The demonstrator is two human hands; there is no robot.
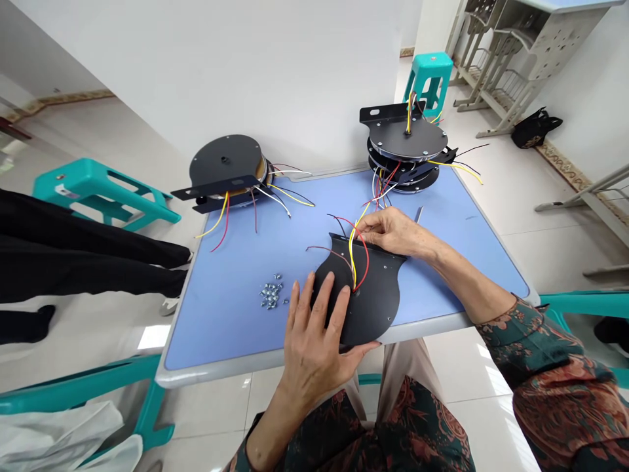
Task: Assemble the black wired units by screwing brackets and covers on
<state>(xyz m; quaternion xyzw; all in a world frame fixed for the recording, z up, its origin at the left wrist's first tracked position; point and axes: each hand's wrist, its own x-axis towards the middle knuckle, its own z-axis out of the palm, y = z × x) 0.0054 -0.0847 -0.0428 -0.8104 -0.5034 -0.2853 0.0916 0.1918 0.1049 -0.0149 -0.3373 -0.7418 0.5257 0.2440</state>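
Observation:
A black metal plate [376,295] with a rounded body and a bent-up flange lies near the table's front edge. Yellow, red, white, brown and black wires [366,252] rise from a hole in its middle. My left hand [317,334] rests on the plate's left part, fingers spread and flat, thumb along the near edge. At the far flange, my right hand [390,233] has its fingers pinched together beside the wires. Whether they grip a wire or the flange is hidden. Left of the plate lies a small pile of screws [270,293].
Stacked black disc assemblies with loose wires stand at the table's back left [226,164] and back right [407,141]. A thin metal rod [419,214] lies behind my right hand. Green stools [93,183] surround the blue table [221,334]; a person's legs [88,249] are at left.

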